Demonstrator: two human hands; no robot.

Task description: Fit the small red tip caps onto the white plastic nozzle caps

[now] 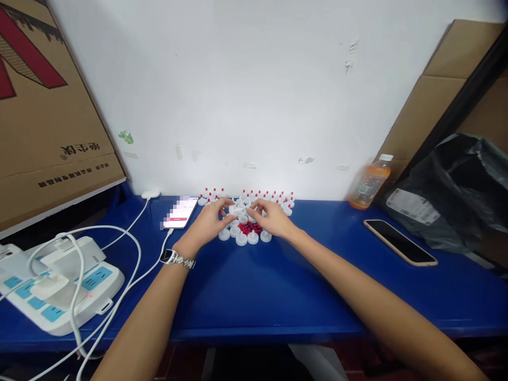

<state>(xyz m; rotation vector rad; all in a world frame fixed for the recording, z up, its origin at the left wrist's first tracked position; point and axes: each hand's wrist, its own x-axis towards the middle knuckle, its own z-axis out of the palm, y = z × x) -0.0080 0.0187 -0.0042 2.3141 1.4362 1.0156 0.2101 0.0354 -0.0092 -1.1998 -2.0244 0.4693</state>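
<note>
Both hands meet at the far middle of a blue table [254, 286]. My left hand [209, 222], with a watch on its wrist, pinches a small white cap-like piece [234, 209]. My right hand [272, 218] is curled beside it, fingertips closed on the same cluster; what they hold is too small to make out. Below the hands lie several white round caps [241, 238] around a small heap of red bits [249, 228]. Behind them, along the wall, stand rows of white caps with red tips [270, 197].
A phone with a lit screen [180, 212] lies left of the hands, its white cable running to a power strip [59, 288] at the left. A dark phone [400, 242], an orange drink bottle [369, 182] and a black bag [452, 196] are at the right. Cardboard leans on both sides.
</note>
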